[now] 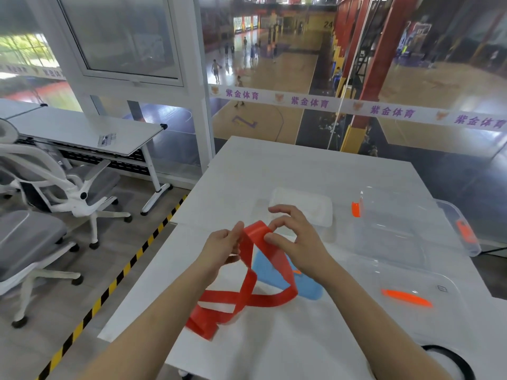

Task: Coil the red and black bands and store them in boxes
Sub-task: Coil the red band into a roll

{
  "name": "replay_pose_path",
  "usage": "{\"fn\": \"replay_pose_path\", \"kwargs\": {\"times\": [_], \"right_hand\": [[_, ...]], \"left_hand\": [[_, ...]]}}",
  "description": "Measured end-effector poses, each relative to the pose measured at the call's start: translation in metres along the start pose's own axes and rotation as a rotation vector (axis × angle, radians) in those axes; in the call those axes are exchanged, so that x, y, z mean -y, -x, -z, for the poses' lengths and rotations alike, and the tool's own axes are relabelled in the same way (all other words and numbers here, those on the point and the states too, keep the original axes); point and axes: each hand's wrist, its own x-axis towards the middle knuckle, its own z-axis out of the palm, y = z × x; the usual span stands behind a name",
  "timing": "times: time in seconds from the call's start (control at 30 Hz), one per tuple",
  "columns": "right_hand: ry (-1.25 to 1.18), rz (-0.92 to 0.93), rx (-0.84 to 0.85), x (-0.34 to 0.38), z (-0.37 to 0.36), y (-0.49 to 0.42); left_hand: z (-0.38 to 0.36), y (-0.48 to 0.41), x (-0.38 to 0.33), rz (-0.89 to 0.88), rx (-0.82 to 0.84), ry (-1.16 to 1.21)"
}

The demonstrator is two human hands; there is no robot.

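Red band (248, 272) pinched at its top fold by both hands, left hand (223, 244) and right hand (292, 238) each in closed grip, loose loops trailing onto white surface (274, 165), black band (450, 360) at near right edge

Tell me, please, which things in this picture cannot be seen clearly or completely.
- Black band: head view; the bottom edge cuts it off, so its full shape is unknown.
- Blue lid: the red band and the right hand cover part of it.
- Red band's low end: blurred by motion.
- Left hand fingers: partly behind the band.
- Clear boxes: transparent, edges hard to separate.
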Motion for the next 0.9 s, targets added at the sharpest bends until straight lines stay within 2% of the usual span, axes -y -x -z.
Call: {"fn": "replay_pose_path", "kwargs": {"times": [0.1, 0.17, 0.23, 0.3, 0.4, 0.6, 0.9], "right_hand": [[-0.085, -0.012, -0.027, 0.011, 0.006, -0.015], [-0.153, -0.043, -0.040, 0.017, 0.008, -0.022], [-0.193, -0.060, -0.061, 0.019, 0.008, -0.029], [-0.228, -0.065, -0.093, 0.020, 0.006, -0.034], [-0.271, -0.089, -0.138, 0.023, 0.003, -0.041], [-0.216, -0.106, -0.179, 0.037, 0.000, -0.049], [-0.280, -0.160, -0.243, 0.037, 0.015, -0.066]], "left_hand": [[-0.006, 0.001, -0.011, -0.204, -0.138, -0.105], [-0.009, 0.004, -0.016, -0.311, -0.158, -0.090], [-0.008, 0.009, -0.019, -0.407, -0.082, -0.042], [-0.009, 0.016, -0.020, -0.455, 0.069, 0.021], [-0.017, 0.021, -0.015, -0.466, 0.199, 0.058], [-0.036, 0.014, -0.004, -0.449, 0.190, 0.059], [-0.042, 0.019, -0.021, -0.449, 0.211, 0.092]]}}
